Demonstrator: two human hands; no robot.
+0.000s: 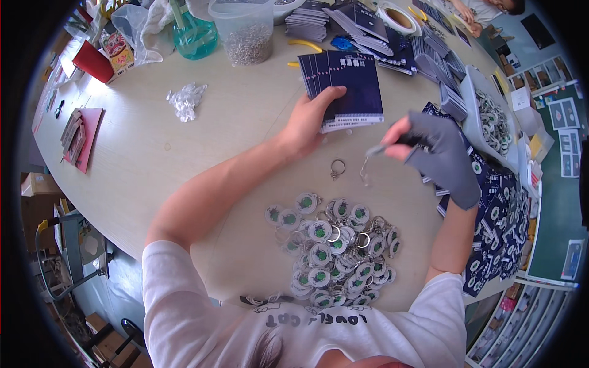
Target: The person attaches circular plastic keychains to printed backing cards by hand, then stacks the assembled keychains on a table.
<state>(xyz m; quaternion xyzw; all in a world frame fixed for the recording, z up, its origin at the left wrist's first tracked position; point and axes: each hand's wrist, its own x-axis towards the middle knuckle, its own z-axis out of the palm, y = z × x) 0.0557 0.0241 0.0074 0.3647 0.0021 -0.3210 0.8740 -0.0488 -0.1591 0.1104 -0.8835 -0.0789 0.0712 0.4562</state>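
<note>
My left hand [313, 119] grips a fanned stack of dark blue cards [362, 83], its thumb pressed on the top one. In a grey half-finger glove, my right hand [432, 150] pinches a keychain [375, 149] just right of the cards. Its short chain dangles, and motion blurs the piece. A loose metal key ring [338, 167] lies on the table between my hands. Nearer my body spreads a pile of round keychains [337, 257] with green centres and metal rings.
Finished-looking blue cards with round pieces [497, 227] heap at the right edge. Beyond them stands a white bin [475, 104] of keychains. A clear tub of metal rings [242, 37], a teal spray bottle [195, 37] and card stacks [307, 24] line the back. Another person's hand [469, 15] shows far right.
</note>
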